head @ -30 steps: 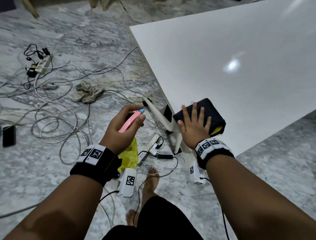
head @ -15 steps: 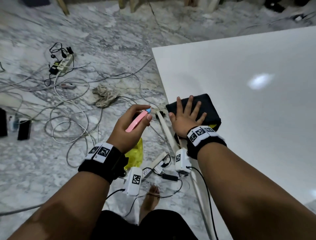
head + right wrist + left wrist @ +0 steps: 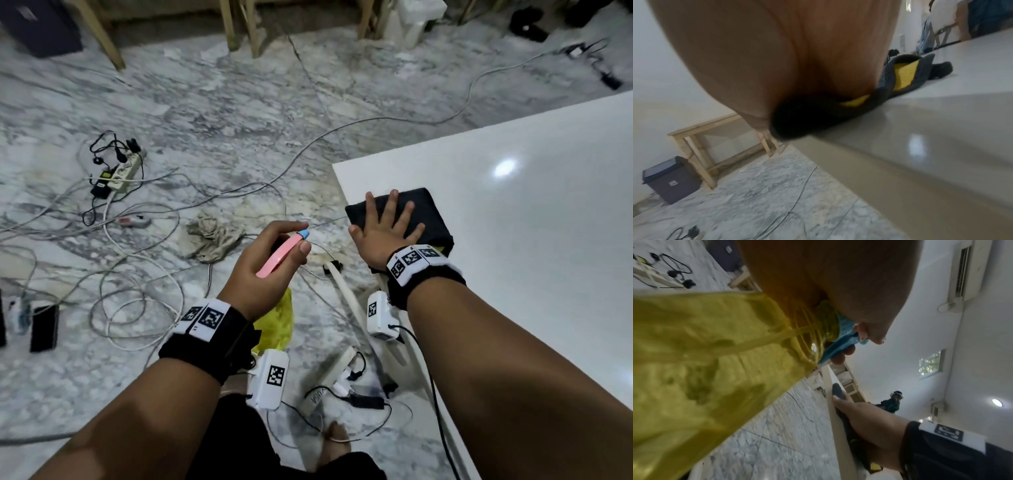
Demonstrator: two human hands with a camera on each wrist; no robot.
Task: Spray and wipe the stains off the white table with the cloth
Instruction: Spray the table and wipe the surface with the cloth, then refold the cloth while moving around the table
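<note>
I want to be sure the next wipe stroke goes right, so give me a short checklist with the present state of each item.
1. Cloth lies on the white table, at its corner: ok.
2. Right hand presses flat on the cloth, fingers spread: ok.
3. Left hand grips the spray bottle: ok.
4. Nozzle aimed at the table: not ok, the bottle hangs over the floor beside it.
5. Stains left on the table: cannot tell, none shows on the glossy top.
6. Liquid in the bottle: cannot tell.
</note>
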